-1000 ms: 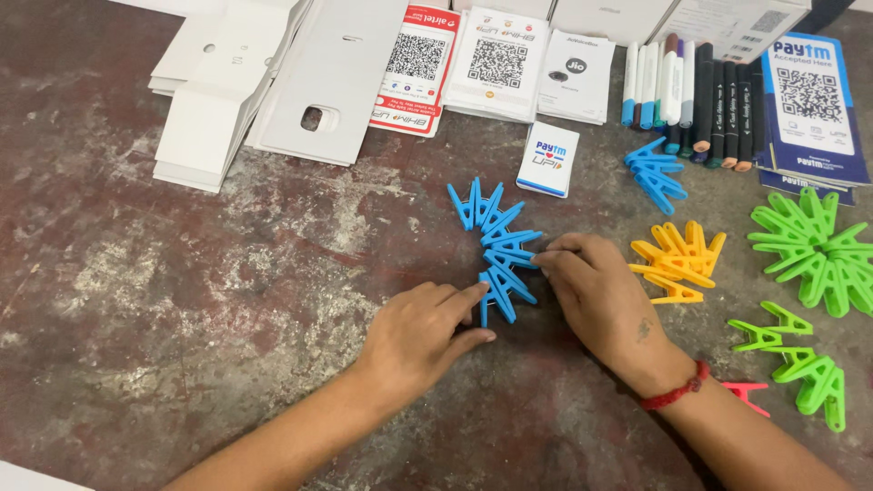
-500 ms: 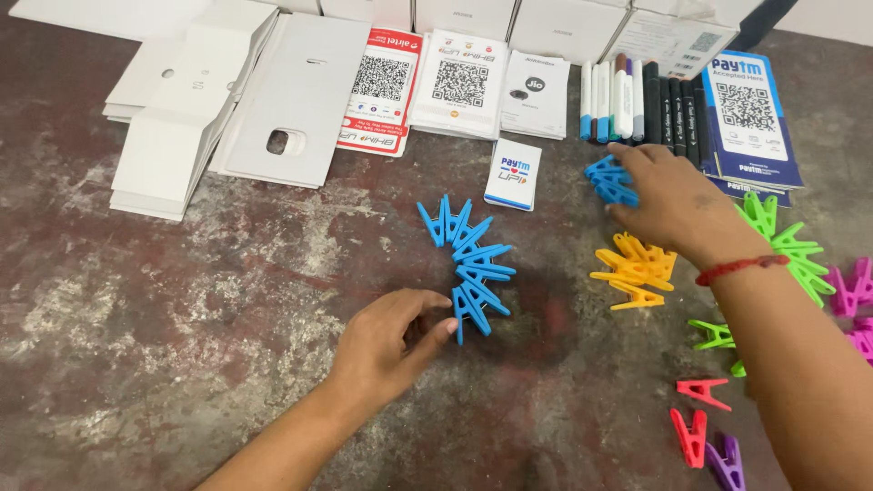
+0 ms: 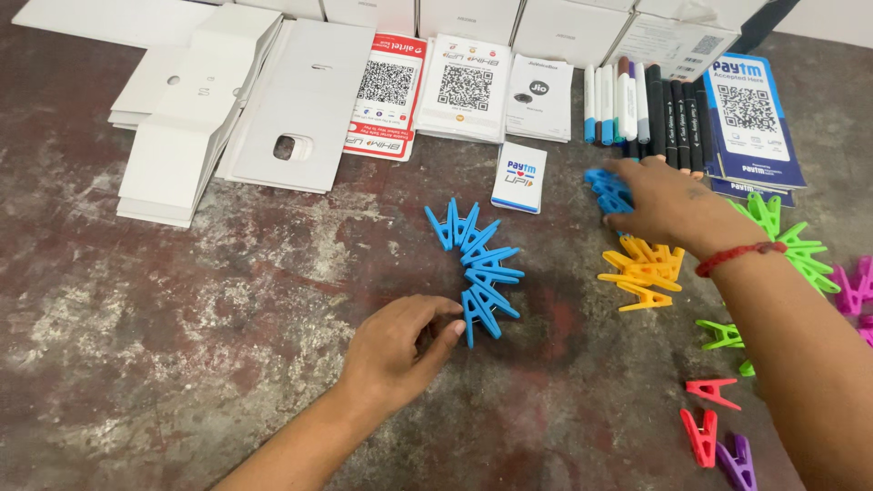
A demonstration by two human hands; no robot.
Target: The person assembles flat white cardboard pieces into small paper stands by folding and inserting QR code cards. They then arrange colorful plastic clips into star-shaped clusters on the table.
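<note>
- Nearest me, my left hand (image 3: pixel 400 350) rests on the mottled surface (image 3: pixel 182 364), fingers curled together with the tips touching the near end of the chain of blue clips (image 3: pixel 477 264); it steadies that end rather than clamps it.
- The chain lies mid-surface, curving from my fingertips away and slightly left; its long axis runs near to far, and the clips' prongs fan out mostly to the right.
- I judge I am in the middle of building this chain: fetching one more blue piece while the left keeps the row in place.
- To the right, the yellow clips (image 3: pixel 641 268) sit bunched, with red clips (image 3: pixel 705 418) nearer and green clips (image 3: pixel 787 241) further right.
- Farther off, my right hand (image 3: pixel 668 200) reaches over the loose blue clips (image 3: pixel 607 189), fingers spread and lowered onto them; I cannot tell whether any is gripped yet.
- The next move, as I judge it, calls for pinching a single clip free and bringing it back aligned with the near end.
</note>
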